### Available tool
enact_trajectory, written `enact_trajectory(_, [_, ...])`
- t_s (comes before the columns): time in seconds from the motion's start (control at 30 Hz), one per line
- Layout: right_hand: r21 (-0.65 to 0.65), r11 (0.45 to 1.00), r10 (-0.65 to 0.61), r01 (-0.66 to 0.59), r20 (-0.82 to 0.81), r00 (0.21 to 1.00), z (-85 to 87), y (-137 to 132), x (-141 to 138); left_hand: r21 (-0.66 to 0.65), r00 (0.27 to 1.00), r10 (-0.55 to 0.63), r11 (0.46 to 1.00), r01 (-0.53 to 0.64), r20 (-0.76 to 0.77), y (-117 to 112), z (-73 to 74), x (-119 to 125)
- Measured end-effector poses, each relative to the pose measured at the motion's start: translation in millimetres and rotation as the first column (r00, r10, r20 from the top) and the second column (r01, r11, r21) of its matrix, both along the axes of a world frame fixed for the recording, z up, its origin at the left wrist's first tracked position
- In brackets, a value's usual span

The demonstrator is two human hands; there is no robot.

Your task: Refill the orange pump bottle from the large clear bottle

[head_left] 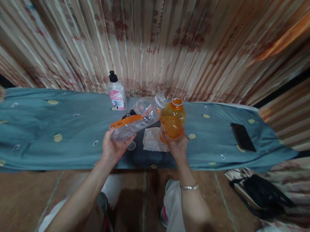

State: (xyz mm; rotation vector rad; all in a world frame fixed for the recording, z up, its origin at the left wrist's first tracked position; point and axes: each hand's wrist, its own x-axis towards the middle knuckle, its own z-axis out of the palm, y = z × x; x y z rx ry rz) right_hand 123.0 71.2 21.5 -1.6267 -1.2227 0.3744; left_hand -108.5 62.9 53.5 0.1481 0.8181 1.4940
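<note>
My left hand [115,147] is wrapped round the base of a clear plastic bottle [139,119] with an orange label. That bottle tilts up to the right, its mouth close to an orange bottle [173,119]. Whether the two touch, I cannot tell. My right hand [178,145] grips the orange bottle low on its side; it stands nearly upright with its mouth uncapped. Below the bottles lie a folded white cloth or tissue [153,141] and a small clear round piece [131,145], perhaps a cap. A dark item behind the clear bottle is mostly hidden.
A pump bottle [117,94] with a black top and pink label stands at the back left. A black phone [243,137] lies on the right of the teal cloth [34,123]. Curtains [162,34] hang behind. A black bag [263,193] is on the floor at right.
</note>
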Motion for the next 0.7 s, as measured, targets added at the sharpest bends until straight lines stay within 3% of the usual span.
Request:
enact_trajectory(0.1, [-0.029, 0.999, -0.029, 0.026, -0.106, 0.994, 1.9, -0.9, -5.2, -0.043, 0.999, -0.052, 0.998, 0.052, 0.0, 0.6, -1.6, -0.3])
enact_trajectory(0.27, [0.012, 0.999, 0.051, -0.05, -0.22, 0.974, 9.2, -3.7, -17.0, -0.024, 0.998, -0.065, 0.998, 0.065, 0.01, -0.5, -1.4, -3.7])
enact_trajectory(0.43, [-0.032, 0.998, 0.042, -0.05, -0.205, 0.978, 11.0, -5.2, -20.5, 0.006, 0.992, -0.126, 0.992, 0.126, 0.011, -2.2, -6.4, -12.4])
enact_trajectory(0.6, [-0.002, 0.998, 0.062, -0.063, -0.194, 0.979, 1.1, -2.9, -16.3, 0.055, 0.996, -0.089, 0.994, 0.09, -0.032, -1.8, -14.4, -19.3])
enact_trajectory(0.7, [-0.006, 0.999, 0.038, -0.039, -0.143, 0.989, -5.2, -0.6, -12.2, 0.063, 0.986, -0.157, 0.985, 0.16, -0.051, -4.0, -16.6, -25.7])
